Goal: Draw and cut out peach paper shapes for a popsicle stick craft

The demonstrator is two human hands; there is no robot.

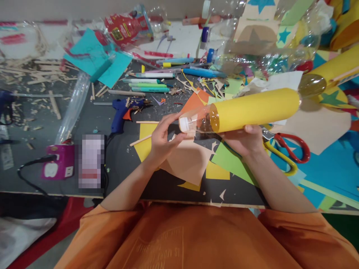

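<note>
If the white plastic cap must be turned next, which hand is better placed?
Probably the left hand: it curves around the white plastic cap, while the right hand holds the yellow-wrapped clear plastic bottle farther along.

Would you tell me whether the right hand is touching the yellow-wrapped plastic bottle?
Touching: the head view shows the right hand supporting the yellow-wrapped plastic bottle from below, thumb against its near side.

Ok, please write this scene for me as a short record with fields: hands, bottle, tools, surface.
Left hand: curved around the white cap; contact hard to tell
Right hand: holds the bottle from below, at its yellow wrap
Bottle: clear, roughly sideways, cap toward the left hand
Tools: blue glue gun, left of the left hand; red-and-yellow scissors, near the right wrist
Surface: dark table with paper pieces
</note>
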